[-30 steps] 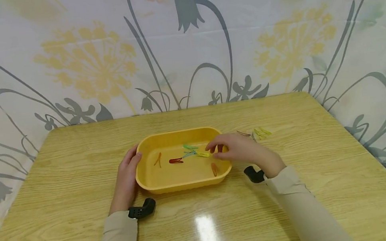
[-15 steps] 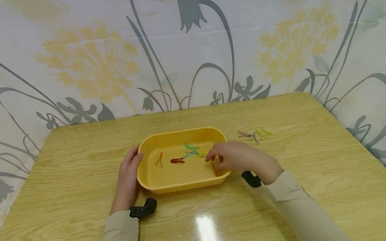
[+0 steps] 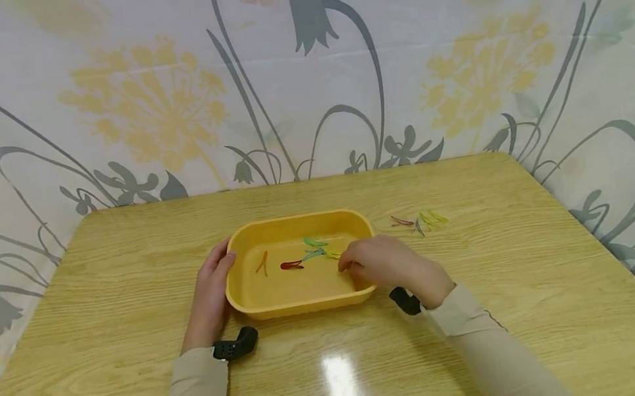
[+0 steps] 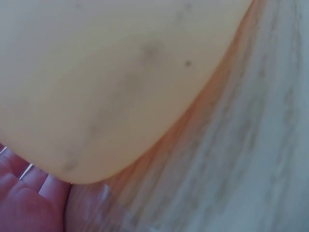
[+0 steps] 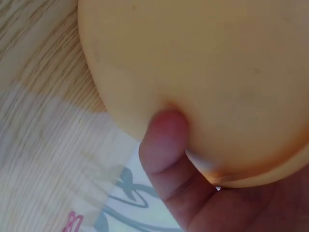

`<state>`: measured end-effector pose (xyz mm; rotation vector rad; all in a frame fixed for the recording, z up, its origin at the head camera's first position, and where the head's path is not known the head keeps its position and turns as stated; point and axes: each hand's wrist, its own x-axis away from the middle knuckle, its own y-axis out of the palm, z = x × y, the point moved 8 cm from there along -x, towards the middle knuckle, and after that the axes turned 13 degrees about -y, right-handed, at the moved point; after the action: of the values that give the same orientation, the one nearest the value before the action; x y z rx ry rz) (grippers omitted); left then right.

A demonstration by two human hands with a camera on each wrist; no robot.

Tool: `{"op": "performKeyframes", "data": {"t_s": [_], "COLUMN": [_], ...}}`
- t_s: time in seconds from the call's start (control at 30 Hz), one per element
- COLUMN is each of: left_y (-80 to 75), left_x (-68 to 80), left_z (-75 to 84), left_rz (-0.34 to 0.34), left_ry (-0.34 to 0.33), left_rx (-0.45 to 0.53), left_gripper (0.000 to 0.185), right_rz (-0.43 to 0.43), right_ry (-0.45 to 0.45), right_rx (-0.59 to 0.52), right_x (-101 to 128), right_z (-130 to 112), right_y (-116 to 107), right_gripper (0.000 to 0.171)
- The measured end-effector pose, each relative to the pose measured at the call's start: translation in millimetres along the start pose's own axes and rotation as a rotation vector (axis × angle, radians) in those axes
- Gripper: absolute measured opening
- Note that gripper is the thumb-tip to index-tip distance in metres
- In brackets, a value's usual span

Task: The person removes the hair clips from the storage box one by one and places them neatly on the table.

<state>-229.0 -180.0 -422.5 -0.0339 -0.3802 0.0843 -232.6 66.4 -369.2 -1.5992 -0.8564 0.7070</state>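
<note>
A yellow plastic tray [image 3: 307, 305] rests on the wooden table. My left hand [image 3: 212, 290] holds its left end, with the thumb over the rim. My right hand [image 3: 388, 265] holds the right end; in the right wrist view the thumb [image 5: 166, 145] presses the outer wall, and in the head view fingers reach inside. Small forked hair clips lie scattered in the tray: an orange clip [image 3: 264, 264], a red clip [image 3: 291, 265], a green clip [image 3: 315, 242], a blue clip [image 3: 314, 253] and a yellow clip [image 3: 332, 255], partly behind my right fingers.
Beyond the tray's right end, several more clips lie on the table [image 3: 489, 243]: a pinkish clip [image 3: 402, 221], a grey clip [image 3: 419, 228] and yellowish ones. A flower-patterned curtain [image 3: 280, 84] hangs along the table's back and sides.
My right hand has come lower and nearer over the tray's right end. It now hides the orange clip seen there a second ago. My left hand stays in place.
</note>
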Motion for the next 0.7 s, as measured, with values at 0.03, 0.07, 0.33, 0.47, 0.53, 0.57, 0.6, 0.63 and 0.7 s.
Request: {"op": "performKeyframes", "data": {"t_s": [0.03, 0.07, 0.33, 0.47, 0.53, 0.57, 0.6, 0.63, 0.7], "left_y": [-0.3, -0.5, -0.8, 0.9, 1.2, 1.4, 1.5, 1.7, 2.0], "left_x": [0.2, 0.4, -0.2, -0.4, 0.1, 0.3, 0.5, 0.8, 1.1], "left_z": [-0.3, -0.3, 0.1, -1.1, -1.3, -1.3, -1.1, -0.9, -0.4], "left_rz": [0.001, 0.002, -0.006, -0.019, -0.017, -0.019, -0.020, -0.022, -0.024], "left_ry": [-0.002, -0.001, 0.020, 0.026, 0.026, 0.027, 0.028, 0.029, 0.029], "left_rx": [0.000, -0.001, 0.020, 0.030, 0.022, 0.022, 0.021, 0.020, 0.025], "left_gripper": [0.049, 0.049, 0.047, 0.046, 0.046, 0.046, 0.046, 0.046, 0.046], "right_rz": [0.002, 0.004, -0.019, -0.058, -0.076, -0.082, -0.090, -0.098, -0.112], "right_ry": [-0.001, -0.002, 0.050, 0.085, 0.101, 0.110, 0.116, 0.122, 0.135], "right_rx": [-0.011, -0.021, -0.028, -0.022, -0.028, -0.033, -0.037, -0.043, -0.047], "right_x": [-0.2, -0.5, -2.8, -2.9, -2.8, -2.6, -2.6, -2.6, -2.7], "right_z": [-0.1, -0.3, -1.0, 0.1, 0.9, 1.3, 1.5, 1.6, 1.4], "right_y": [0.4, 0.6, 2.0, 4.4, 5.2, 5.4, 5.7, 5.8, 5.5], "right_gripper": [0.022, 0.022, 0.021, 0.020, 0.018, 0.018, 0.017, 0.017, 0.018]}}
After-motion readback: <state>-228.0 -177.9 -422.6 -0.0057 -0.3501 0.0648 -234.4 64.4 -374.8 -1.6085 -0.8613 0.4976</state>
